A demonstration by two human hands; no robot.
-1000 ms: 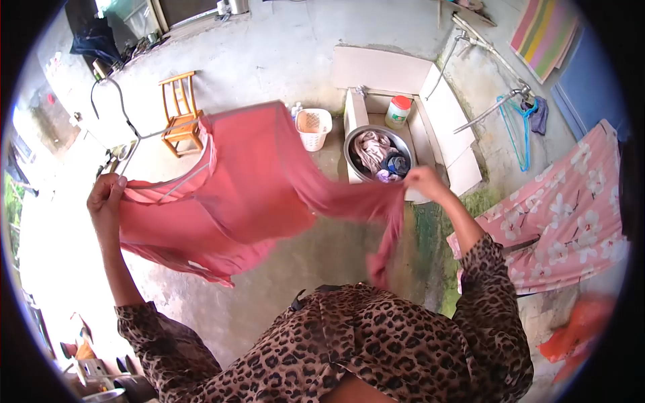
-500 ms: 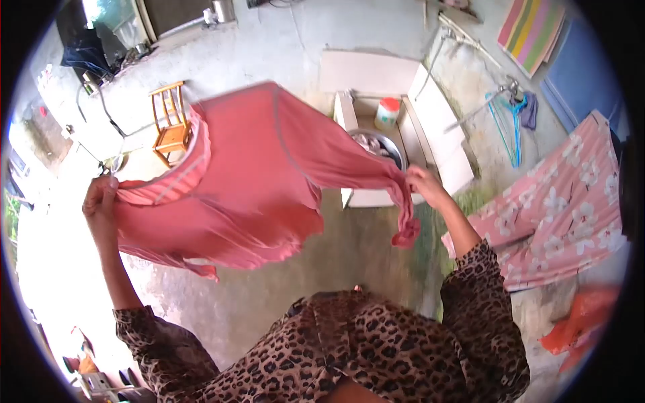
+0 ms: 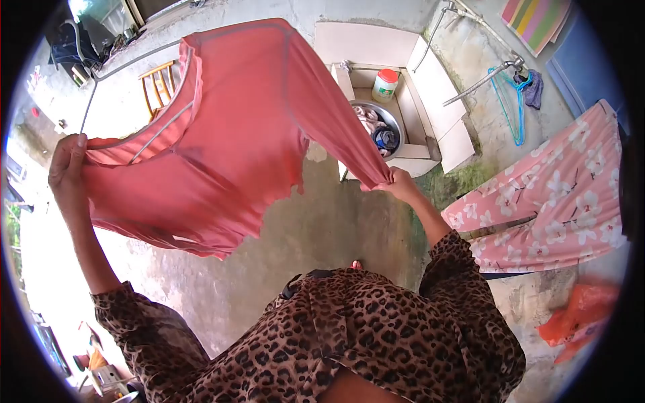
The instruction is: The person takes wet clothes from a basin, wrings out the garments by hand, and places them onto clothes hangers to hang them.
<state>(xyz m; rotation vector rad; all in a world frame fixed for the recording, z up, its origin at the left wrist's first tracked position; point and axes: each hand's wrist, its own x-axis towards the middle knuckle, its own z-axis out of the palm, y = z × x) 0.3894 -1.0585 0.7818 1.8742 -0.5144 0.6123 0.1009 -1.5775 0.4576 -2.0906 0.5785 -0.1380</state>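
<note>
A pink-red long-sleeved shirt (image 3: pixel 235 121) is stretched out in the air between my hands, with a hanger inside it whose bar shows through the neck opening. My left hand (image 3: pixel 69 164) is closed on the shirt and hanger at the shoulder on the left. On the right, my right hand (image 3: pixel 398 185) pinches the end of the outstretched sleeve. The lower hem hangs in loose folds. Behind the sleeve, a metal basin (image 3: pixel 396 127) with wet-looking clothes stands in a tiled sink (image 3: pixel 418 111).
A red-lidded jar (image 3: pixel 385 85) stands by the basin. Blue hangers (image 3: pixel 519 114) hang from a tap on the wall. Floral pink trousers (image 3: pixel 557 195) hang at the right. Behind the shirt is a wooden chair (image 3: pixel 158 86). An orange bag (image 3: pixel 578 312) is at the lower right.
The shirt has risen in view and its sleeve is now pulled straight. My right hand has moved slightly left to the sleeve's end; my left hand has moved left and up.
</note>
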